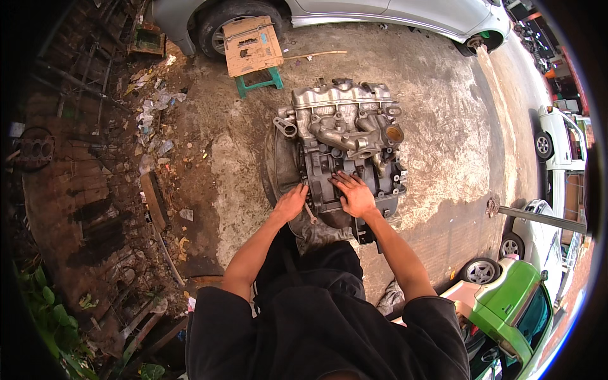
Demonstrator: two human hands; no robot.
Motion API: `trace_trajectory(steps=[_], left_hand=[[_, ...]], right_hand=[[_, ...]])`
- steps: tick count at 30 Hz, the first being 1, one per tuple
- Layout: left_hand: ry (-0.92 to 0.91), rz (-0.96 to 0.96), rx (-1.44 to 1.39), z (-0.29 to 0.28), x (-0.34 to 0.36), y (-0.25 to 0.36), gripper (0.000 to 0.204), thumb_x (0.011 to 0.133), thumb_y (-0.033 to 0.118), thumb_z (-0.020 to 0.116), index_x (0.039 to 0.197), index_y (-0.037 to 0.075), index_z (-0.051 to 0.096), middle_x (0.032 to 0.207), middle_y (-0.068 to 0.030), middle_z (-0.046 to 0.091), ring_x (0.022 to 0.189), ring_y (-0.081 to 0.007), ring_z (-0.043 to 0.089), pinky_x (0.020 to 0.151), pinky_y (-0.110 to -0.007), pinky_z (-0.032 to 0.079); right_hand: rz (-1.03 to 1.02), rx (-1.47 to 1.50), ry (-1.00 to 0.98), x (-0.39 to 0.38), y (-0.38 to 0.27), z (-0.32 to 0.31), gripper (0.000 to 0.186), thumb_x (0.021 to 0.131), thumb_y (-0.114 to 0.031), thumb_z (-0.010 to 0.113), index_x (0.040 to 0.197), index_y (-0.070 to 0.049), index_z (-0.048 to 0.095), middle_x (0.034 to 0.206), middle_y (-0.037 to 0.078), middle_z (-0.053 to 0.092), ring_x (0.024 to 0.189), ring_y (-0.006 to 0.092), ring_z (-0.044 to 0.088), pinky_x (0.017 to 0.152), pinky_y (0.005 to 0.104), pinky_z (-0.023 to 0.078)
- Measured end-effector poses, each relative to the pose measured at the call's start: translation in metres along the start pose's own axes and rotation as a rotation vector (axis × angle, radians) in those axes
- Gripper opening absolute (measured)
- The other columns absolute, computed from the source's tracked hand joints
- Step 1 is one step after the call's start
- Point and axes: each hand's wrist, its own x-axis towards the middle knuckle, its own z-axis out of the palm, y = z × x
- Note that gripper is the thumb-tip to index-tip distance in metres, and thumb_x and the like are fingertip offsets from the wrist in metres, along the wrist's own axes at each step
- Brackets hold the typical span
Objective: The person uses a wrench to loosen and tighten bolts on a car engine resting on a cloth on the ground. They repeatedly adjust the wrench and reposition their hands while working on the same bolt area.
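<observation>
A car engine point(326, 168) stands on the ground in front of me, with a silver intake manifold point(345, 136) on its upper part. My left hand point(291, 201) is closed at the engine's left edge around a wrench point(311, 214), whose ring end sticks out below the fingers. The wrench's other end is hidden by the hand and the engine. On the dark lower block rests my right hand point(354, 195), its fingers stretched out and holding nothing. A round, dark tyre-like support point(272, 171) shows at the engine's left side.
Beyond the engine, cardboard point(252, 47) with tools covers a green stool point(259, 82) beside a silver car point(354, 9). Litter point(155, 111) and a wooden plank point(153, 201) lie to the left. A green vehicle point(506, 304) and a metal post point(538, 217) are at the right.
</observation>
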Motion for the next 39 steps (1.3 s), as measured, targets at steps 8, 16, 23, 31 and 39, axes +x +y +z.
trace_trajectory(steps=[8,16,23,31,39], left_hand=[[0.208,-0.223,-0.608,0.034,0.019,-0.012,0.034,0.104,0.025,0.051,0.090,-0.004,0.060,0.078,-0.0214,0.059,0.073,-0.0340,0.059,0.067,-0.048,0.045],[0.591,-0.333,-0.930,0.087,0.046,-0.015,0.034,0.109,0.026,0.040,0.099,-0.003,0.054,0.083,-0.0184,0.052,0.076,-0.0316,0.054,0.071,-0.048,0.044],[0.249,-0.204,-0.614,0.042,0.006,-0.006,0.041,0.104,0.008,0.043,0.145,-0.001,0.042,0.132,-0.0280,0.054,0.115,-0.0434,0.057,0.092,-0.051,0.050],[0.268,-0.146,-0.498,0.018,-0.010,0.013,0.039,0.105,0.013,0.041,0.141,0.000,0.043,0.096,-0.0302,0.066,0.086,-0.0462,0.064,0.076,-0.053,0.051],[-0.006,-0.407,-0.595,0.000,-0.004,0.020,0.064,0.109,0.031,0.037,0.158,-0.002,0.011,0.122,-0.0291,0.062,0.108,-0.0415,0.063,0.090,-0.048,0.049]], right_hand=[[0.002,-0.001,-0.002,0.000,0.001,-0.001,0.067,0.082,-0.013,0.060,0.147,-0.017,0.045,0.150,0.007,0.049,0.144,0.0237,0.039,0.120,0.0459,0.030],[0.010,-0.008,-0.018,0.000,0.000,0.000,0.064,0.084,-0.018,0.060,0.147,-0.017,0.046,0.152,0.004,0.048,0.146,0.0211,0.037,0.121,0.0468,0.029],[0.009,-0.007,-0.018,0.000,0.001,0.002,0.064,0.084,-0.018,0.060,0.147,-0.017,0.045,0.152,0.004,0.047,0.146,0.0207,0.037,0.121,0.0465,0.029],[0.015,-0.005,-0.026,0.000,0.001,0.001,0.066,0.083,-0.016,0.060,0.147,-0.016,0.045,0.152,0.005,0.047,0.145,0.0225,0.037,0.121,0.0458,0.029],[0.004,-0.030,-0.030,0.000,0.000,-0.002,0.064,0.085,-0.017,0.060,0.147,-0.017,0.045,0.152,0.004,0.047,0.146,0.0201,0.036,0.121,0.0471,0.028]])
